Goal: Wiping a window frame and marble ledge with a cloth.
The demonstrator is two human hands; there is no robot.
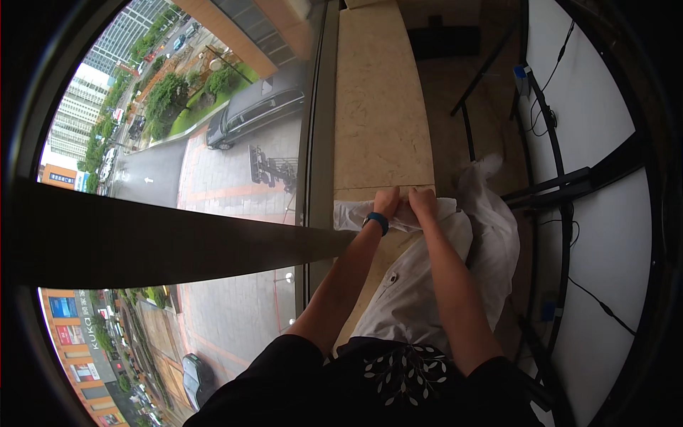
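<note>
Side by side over a stone window ledge, both my hands are curled into fists on a strip of whitish cloth. My left hand grips its middle, with a blue-banded watch on that wrist. A short gap to the right, my right hand pinches the same cloth. The strip runs across the ledge from the window frame towards the bent knee of my light trousers. I cannot tell whether it is a trouser leg or a separate piece. The fingertips are hidden beneath the fists.
A window with a dark frame post borders the ledge on the left, with a parked dark van outside. To the right stand white panels on black metal frames, with hanging cables. A light-clothed leg hangs beside the ledge.
</note>
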